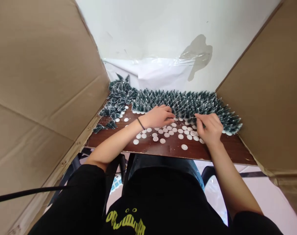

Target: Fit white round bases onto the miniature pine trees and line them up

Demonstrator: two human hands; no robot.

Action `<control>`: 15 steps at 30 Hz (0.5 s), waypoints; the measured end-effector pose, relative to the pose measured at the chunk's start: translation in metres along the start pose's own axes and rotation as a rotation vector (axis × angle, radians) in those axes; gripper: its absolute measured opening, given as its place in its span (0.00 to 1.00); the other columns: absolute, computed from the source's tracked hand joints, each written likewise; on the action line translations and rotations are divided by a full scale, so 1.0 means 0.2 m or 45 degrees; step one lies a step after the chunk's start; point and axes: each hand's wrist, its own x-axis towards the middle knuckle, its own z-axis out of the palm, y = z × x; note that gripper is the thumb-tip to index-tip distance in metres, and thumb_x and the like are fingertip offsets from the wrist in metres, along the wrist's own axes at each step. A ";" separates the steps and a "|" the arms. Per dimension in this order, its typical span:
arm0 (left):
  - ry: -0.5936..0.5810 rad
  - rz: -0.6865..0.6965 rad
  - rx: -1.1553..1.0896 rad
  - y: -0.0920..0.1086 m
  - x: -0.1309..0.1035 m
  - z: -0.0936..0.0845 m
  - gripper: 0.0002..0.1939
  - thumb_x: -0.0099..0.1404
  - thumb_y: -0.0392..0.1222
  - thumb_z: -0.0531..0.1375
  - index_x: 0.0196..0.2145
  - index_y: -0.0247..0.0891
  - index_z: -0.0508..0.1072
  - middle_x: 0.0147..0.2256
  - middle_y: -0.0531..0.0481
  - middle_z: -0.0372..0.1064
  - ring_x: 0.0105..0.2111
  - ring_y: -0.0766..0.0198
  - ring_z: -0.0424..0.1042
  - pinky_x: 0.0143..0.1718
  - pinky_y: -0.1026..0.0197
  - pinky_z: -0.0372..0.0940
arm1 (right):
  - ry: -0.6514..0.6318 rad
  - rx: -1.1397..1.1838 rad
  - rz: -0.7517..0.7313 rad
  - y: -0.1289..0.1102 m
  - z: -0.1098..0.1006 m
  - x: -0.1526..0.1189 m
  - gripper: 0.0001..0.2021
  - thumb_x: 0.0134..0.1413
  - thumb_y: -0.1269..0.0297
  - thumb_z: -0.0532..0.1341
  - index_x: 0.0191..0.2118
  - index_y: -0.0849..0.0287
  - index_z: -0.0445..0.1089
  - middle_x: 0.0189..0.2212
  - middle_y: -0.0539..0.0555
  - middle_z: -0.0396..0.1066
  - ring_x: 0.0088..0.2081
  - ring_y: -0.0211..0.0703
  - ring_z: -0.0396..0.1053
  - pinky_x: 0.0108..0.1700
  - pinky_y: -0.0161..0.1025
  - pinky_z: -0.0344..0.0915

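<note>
My left hand [160, 116] hovers over the front edge of the tree rows, its fingers bent and apart, with nothing visible in them. To its right, the thumb and forefinger of my right hand [210, 128] are pinched on a small snow-tipped miniature tree [191, 120], partly hidden among those behind. Upright miniature trees [177, 101] stand in dense rows along the back of the brown table. Loose white round discs [166, 134] lie scattered on the wood below both hands.
A heap of toppled miniature trees [120, 94] fills the table's left end. Brown cardboard-like panels [40, 65] [273, 81] close in both sides. Behind the rows rises a white wall [158, 32] with a peeled patch. The table's front edge [163, 155] runs close to my lap.
</note>
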 end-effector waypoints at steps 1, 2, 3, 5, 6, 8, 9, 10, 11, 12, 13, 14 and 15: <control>0.054 -0.049 0.056 -0.05 -0.09 -0.04 0.22 0.74 0.53 0.50 0.57 0.45 0.74 0.53 0.44 0.70 0.52 0.53 0.66 0.54 0.51 0.60 | 0.000 0.017 0.004 0.00 0.00 0.00 0.12 0.64 0.67 0.56 0.42 0.52 0.78 0.32 0.56 0.80 0.34 0.49 0.76 0.42 0.50 0.70; 0.112 -0.135 0.119 -0.10 -0.19 -0.08 0.22 0.74 0.52 0.50 0.59 0.46 0.72 0.57 0.44 0.68 0.54 0.52 0.65 0.56 0.49 0.60 | 0.005 0.032 -0.002 0.01 0.00 -0.01 0.12 0.63 0.67 0.57 0.43 0.51 0.78 0.32 0.56 0.80 0.34 0.49 0.76 0.41 0.50 0.71; 0.184 -0.279 0.193 -0.16 -0.29 -0.10 0.23 0.73 0.52 0.51 0.61 0.46 0.70 0.60 0.43 0.65 0.56 0.49 0.63 0.57 0.45 0.61 | -0.001 0.046 -0.019 0.00 0.00 -0.01 0.12 0.63 0.68 0.57 0.43 0.50 0.78 0.32 0.56 0.80 0.34 0.49 0.76 0.41 0.50 0.71; 0.295 -0.667 0.337 -0.30 -0.49 -0.12 0.26 0.71 0.46 0.53 0.64 0.42 0.66 0.64 0.38 0.60 0.60 0.41 0.60 0.57 0.38 0.61 | -0.007 0.074 -0.067 -0.01 0.00 -0.01 0.12 0.62 0.69 0.58 0.44 0.49 0.77 0.32 0.55 0.80 0.33 0.49 0.76 0.39 0.49 0.71; 0.317 -0.858 0.385 -0.37 -0.58 -0.12 0.27 0.70 0.42 0.52 0.65 0.40 0.65 0.64 0.35 0.59 0.60 0.38 0.60 0.56 0.36 0.62 | -0.013 0.088 -0.084 -0.02 0.01 -0.01 0.13 0.61 0.70 0.58 0.45 0.49 0.77 0.32 0.55 0.80 0.32 0.48 0.76 0.39 0.49 0.71; 0.312 -1.147 0.440 -0.51 -0.72 -0.11 0.31 0.66 0.34 0.51 0.67 0.35 0.62 0.65 0.30 0.56 0.60 0.34 0.60 0.56 0.33 0.63 | -0.032 0.118 -0.085 -0.03 0.02 -0.01 0.13 0.61 0.70 0.58 0.45 0.49 0.78 0.32 0.54 0.80 0.32 0.48 0.75 0.39 0.48 0.71; 0.302 -1.241 0.438 -0.58 -0.77 -0.10 0.34 0.64 0.32 0.52 0.68 0.33 0.60 0.65 0.27 0.55 0.60 0.33 0.60 0.56 0.33 0.63 | -0.047 0.130 -0.069 -0.04 0.02 -0.01 0.12 0.61 0.69 0.58 0.44 0.49 0.78 0.32 0.54 0.80 0.33 0.48 0.75 0.40 0.49 0.71; 0.292 -1.301 0.412 -0.64 -0.80 -0.09 0.35 0.63 0.31 0.52 0.69 0.32 0.59 0.65 0.26 0.55 0.61 0.33 0.61 0.57 0.34 0.63 | -0.059 0.140 -0.051 -0.04 0.02 -0.01 0.12 0.61 0.69 0.58 0.44 0.49 0.78 0.32 0.55 0.80 0.33 0.48 0.75 0.40 0.49 0.71; 0.252 -1.312 0.366 -0.70 -0.83 -0.07 0.37 0.62 0.31 0.52 0.69 0.33 0.58 0.65 0.26 0.54 0.62 0.34 0.61 0.58 0.35 0.63 | -0.071 0.145 -0.037 -0.05 0.02 -0.01 0.12 0.62 0.69 0.58 0.43 0.49 0.78 0.32 0.55 0.80 0.33 0.48 0.75 0.40 0.49 0.72; 0.196 -1.288 0.314 -0.74 -0.84 -0.06 0.37 0.62 0.32 0.52 0.70 0.34 0.57 0.66 0.27 0.54 0.62 0.36 0.60 0.59 0.37 0.62 | -0.080 0.145 -0.029 -0.05 0.02 -0.01 0.12 0.62 0.69 0.58 0.43 0.49 0.78 0.32 0.55 0.80 0.33 0.48 0.75 0.40 0.49 0.72; 0.152 -1.243 0.268 -0.78 -0.85 -0.05 0.37 0.63 0.35 0.52 0.70 0.36 0.56 0.66 0.30 0.54 0.63 0.38 0.61 0.61 0.39 0.61 | -0.082 0.138 -0.028 -0.05 0.02 -0.01 0.11 0.62 0.69 0.58 0.42 0.50 0.78 0.32 0.55 0.79 0.33 0.48 0.75 0.40 0.48 0.72; 0.111 -1.209 0.224 -0.81 -0.85 -0.04 0.36 0.64 0.38 0.52 0.70 0.38 0.57 0.66 0.33 0.55 0.63 0.41 0.61 0.63 0.41 0.60 | -0.081 0.131 -0.034 -0.05 0.02 0.00 0.11 0.62 0.69 0.58 0.41 0.50 0.78 0.31 0.54 0.79 0.32 0.47 0.75 0.39 0.48 0.72; 0.089 -1.183 0.190 -0.83 -0.85 -0.03 0.35 0.65 0.40 0.52 0.70 0.38 0.57 0.66 0.34 0.56 0.63 0.43 0.61 0.64 0.42 0.59 | -0.076 0.124 -0.045 -0.05 0.02 0.00 0.11 0.62 0.69 0.58 0.41 0.51 0.78 0.31 0.54 0.79 0.32 0.47 0.75 0.39 0.47 0.72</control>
